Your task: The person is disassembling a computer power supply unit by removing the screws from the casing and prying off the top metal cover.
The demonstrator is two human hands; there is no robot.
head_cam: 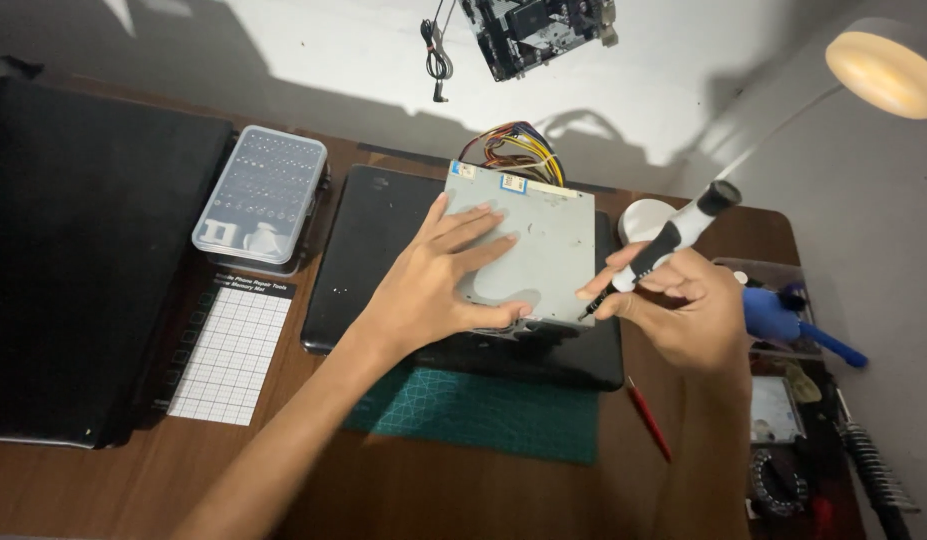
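The grey metal power supply unit (528,250) rests on a closed black laptop (383,255), which in turn overlaps a green cutting mat (483,415) on the wooden desk (433,490). The left hand (433,285) lies flat on the unit's top panel, fingers spread and thumb hooked along the near edge — a steadying press, not a grip. The right hand (683,305) is closed around a black-and-white precision screwdriver (668,245), its tip set against the unit's near right corner; whether the tip is seated in a screw head cannot be told. Risk one: the unit sits on a smooth lid, so sideways force from the driver could slide it and scratch the laptop beneath. Risk two: the driver is held at a slant, and a slanted bit tends to cam out and round the screw — or skip toward the left thumb nearby. Risk three: a freed screw could roll off the lid, since the white grid parts mat (233,350) and clear bit case (261,195) lie well apart to the left. The bundled coloured wires (513,145) at the far side could snag if the unit shifts.
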